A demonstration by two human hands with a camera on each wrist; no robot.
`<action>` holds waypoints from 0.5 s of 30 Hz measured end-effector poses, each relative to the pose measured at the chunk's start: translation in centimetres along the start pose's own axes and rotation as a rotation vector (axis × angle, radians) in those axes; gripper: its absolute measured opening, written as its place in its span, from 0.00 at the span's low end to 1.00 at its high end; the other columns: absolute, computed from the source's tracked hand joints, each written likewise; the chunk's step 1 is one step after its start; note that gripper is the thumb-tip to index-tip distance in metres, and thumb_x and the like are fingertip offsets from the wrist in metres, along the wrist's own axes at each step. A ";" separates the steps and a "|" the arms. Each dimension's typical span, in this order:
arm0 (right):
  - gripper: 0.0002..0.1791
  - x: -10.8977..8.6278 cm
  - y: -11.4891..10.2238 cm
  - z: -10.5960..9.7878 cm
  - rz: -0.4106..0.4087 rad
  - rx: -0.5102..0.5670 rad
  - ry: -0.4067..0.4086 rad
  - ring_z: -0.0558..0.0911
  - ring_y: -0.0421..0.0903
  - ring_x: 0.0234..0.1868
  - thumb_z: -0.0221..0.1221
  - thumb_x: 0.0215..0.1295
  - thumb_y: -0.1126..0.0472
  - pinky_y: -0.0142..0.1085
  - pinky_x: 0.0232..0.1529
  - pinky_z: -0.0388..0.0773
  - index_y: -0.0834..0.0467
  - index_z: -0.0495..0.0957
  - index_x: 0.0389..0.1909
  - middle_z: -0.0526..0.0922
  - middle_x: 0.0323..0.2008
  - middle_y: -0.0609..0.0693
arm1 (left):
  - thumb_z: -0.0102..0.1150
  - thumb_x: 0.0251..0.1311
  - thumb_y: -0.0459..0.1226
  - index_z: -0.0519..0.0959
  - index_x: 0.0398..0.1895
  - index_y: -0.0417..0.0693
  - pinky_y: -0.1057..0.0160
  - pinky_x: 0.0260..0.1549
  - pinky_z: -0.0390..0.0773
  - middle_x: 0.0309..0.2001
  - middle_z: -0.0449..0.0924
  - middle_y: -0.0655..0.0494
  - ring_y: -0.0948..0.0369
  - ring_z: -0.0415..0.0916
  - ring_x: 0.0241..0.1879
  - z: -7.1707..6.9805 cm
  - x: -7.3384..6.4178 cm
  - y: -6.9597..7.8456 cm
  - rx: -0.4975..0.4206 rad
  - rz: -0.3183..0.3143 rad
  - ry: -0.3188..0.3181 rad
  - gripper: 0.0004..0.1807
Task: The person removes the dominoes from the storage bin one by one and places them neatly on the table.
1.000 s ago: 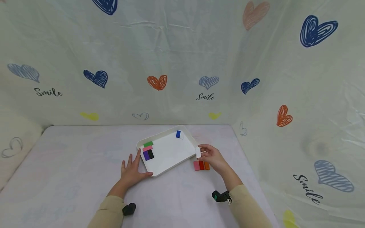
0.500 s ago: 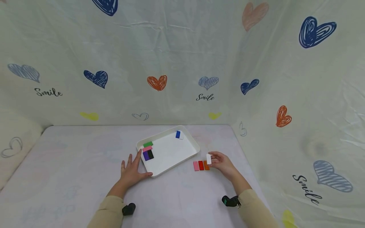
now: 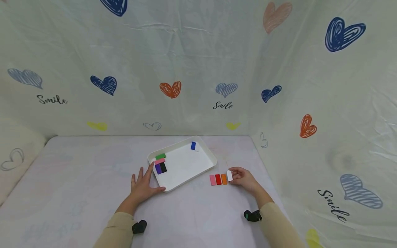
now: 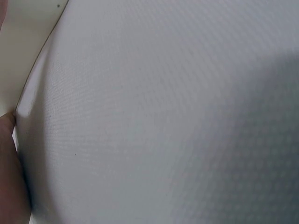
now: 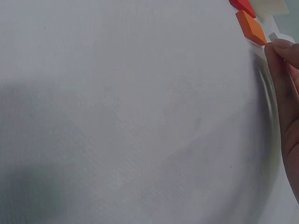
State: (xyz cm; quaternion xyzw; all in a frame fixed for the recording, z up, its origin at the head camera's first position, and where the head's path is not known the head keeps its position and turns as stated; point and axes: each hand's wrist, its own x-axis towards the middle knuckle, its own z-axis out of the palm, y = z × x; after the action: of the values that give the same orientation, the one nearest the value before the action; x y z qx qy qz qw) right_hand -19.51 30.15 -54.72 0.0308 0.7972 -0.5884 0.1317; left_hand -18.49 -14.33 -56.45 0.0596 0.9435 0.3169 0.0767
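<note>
My right hand (image 3: pixel 243 179) pinches a small white rectangular block (image 3: pixel 229 176) between thumb and fingers, just right of an orange block (image 3: pixel 224 179). In the right wrist view only a sliver of the white block (image 5: pixel 274 36) shows past the fingertips. Beside the orange block lie a red block (image 3: pixel 218 179) and a pink block (image 3: pixel 212 180), all in a row. My left hand (image 3: pixel 142 187) rests with spread fingers against the left end of a white tray (image 3: pixel 192 179), its thumb at the near corner. In the left wrist view, just part of that hand (image 4: pixel 11 177) appears.
Inside the tray, a green block (image 3: pixel 160 156), a pink block (image 3: pixel 159 161), a purple block (image 3: pixel 158 168) and a black block (image 3: pixel 163 167) sit at the left end. A blue block (image 3: pixel 193 145) and a white block (image 3: pixel 197 147) stand at the far right. A curtain wall (image 3: pixel 186 113) rises behind the table.
My right hand has carried the white block from the tray's right edge to the right and nearer me, lowering it beside the orange block. The left hand has stayed on the tray.
</note>
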 end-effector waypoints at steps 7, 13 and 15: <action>0.29 0.4 1.0 -1.3 0.000 -0.069 0.002 0.79 0.45 0.35 0.66 0.52 0.78 0.31 0.37 0.81 0.68 0.74 0.57 0.77 0.40 0.56 | 0.72 0.41 0.62 0.40 0.78 0.49 0.34 0.64 0.25 0.73 0.49 0.31 0.34 0.33 0.73 0.0 0.0 0.1 0.000 -0.001 -0.003 0.68; 0.29 0.6 1.3 -1.8 -0.004 -0.089 -0.041 0.78 0.45 0.36 0.67 0.54 0.75 0.32 0.38 0.81 0.68 0.73 0.58 0.78 0.40 0.56 | 0.72 0.41 0.62 0.41 0.77 0.47 0.34 0.64 0.25 0.72 0.49 0.31 0.34 0.33 0.72 0.0 0.0 0.1 0.002 0.002 0.003 0.68; 0.28 0.6 1.4 -1.8 0.004 -0.105 -0.043 0.77 0.44 0.35 0.67 0.54 0.74 0.32 0.37 0.81 0.68 0.73 0.58 0.77 0.40 0.55 | 0.72 0.42 0.62 0.41 0.77 0.47 0.34 0.64 0.25 0.73 0.49 0.31 0.34 0.33 0.72 0.0 0.0 0.1 0.004 0.004 0.002 0.68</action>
State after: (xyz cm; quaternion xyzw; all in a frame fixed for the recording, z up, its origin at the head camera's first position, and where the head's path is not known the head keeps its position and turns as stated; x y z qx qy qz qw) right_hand -20.12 32.22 -55.64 0.0129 0.8240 -0.5458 0.1515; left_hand -18.46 -14.25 -56.39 0.0613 0.9440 0.3153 0.0750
